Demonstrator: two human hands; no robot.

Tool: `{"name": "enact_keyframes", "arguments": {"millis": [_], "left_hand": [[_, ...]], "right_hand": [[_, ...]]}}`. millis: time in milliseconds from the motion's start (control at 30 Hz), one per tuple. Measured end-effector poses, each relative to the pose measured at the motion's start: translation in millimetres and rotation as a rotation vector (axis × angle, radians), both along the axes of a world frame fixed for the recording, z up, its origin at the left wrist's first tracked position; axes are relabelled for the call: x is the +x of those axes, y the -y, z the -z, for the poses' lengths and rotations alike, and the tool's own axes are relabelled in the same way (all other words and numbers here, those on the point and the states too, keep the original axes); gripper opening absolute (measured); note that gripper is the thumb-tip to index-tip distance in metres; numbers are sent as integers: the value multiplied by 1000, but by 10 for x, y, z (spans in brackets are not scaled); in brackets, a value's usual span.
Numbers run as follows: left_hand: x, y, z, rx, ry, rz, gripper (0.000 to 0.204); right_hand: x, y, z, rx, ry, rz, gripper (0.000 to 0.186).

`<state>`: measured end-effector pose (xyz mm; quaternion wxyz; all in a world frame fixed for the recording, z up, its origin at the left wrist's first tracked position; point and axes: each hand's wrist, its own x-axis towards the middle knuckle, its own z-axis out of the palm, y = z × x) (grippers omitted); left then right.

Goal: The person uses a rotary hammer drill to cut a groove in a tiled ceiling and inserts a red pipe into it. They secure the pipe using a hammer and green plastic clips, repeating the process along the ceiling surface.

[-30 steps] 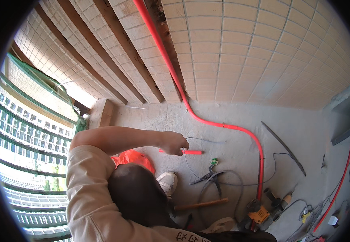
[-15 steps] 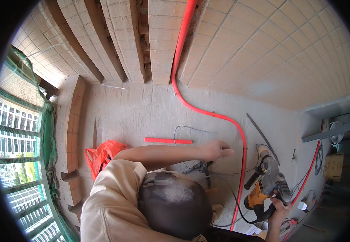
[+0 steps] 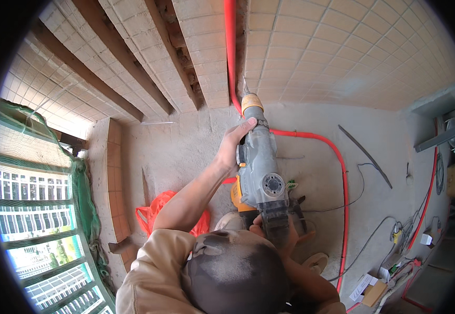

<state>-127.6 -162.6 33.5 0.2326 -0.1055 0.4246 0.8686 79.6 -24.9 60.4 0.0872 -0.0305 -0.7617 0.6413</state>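
One red bag (image 3: pixel 155 210), contents unclear, near drill (image 3: pixel 259 165)

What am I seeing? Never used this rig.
No robot here: a person works with two bare hands. The view comes from the left of two head-worn fisheye cameras looking down, so straight edges bend. The left hand grips a rotary hammer drill near its front; the right hand, partly hidden, holds its rear. Its bit points toward the tiled wall; contact is unclear. On the gray floor lie a red conduit, a red plastic bag and a dark strip.
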Motion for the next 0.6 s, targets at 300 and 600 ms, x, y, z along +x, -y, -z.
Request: {"name": "enact_keyframes", "arguments": {"millis": [300, 600], "left_hand": [[-98, 365, 231, -78, 4, 20, 52], [-286, 427, 239, -124, -35, 43, 54]], "right_hand": [[16, 496, 424, -110, -10, 19, 31], [-103, 634, 488, 13, -4, 59, 28]]}}
